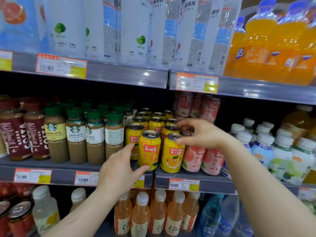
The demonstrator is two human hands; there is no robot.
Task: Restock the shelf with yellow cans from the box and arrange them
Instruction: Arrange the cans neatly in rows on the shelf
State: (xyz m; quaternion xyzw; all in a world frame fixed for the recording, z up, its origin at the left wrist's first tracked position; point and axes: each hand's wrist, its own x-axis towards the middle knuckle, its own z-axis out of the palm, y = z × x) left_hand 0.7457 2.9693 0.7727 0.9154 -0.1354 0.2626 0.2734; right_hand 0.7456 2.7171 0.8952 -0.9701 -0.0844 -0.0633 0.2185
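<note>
Two front yellow metal cans with orange fruit print [149,150] and [172,153] standing upright at the near edge of the grey middle shelf [193,177], further yellow cans [156,124] in rows behind. Left hand [119,170] open, fingers straight, thumb and forefinger touching the left front can's side. Right hand [200,134] over the right front can, fingertips pinching its top rim. No box in view.

Likely step: squaring the front row. Risks: too firm a nudge from the left tipping the near can off the shelf lip; a tug on the rim tilting the right can into the pink peach-print cans [194,158] just beside it; crooked labels left facing sideways.
</note>
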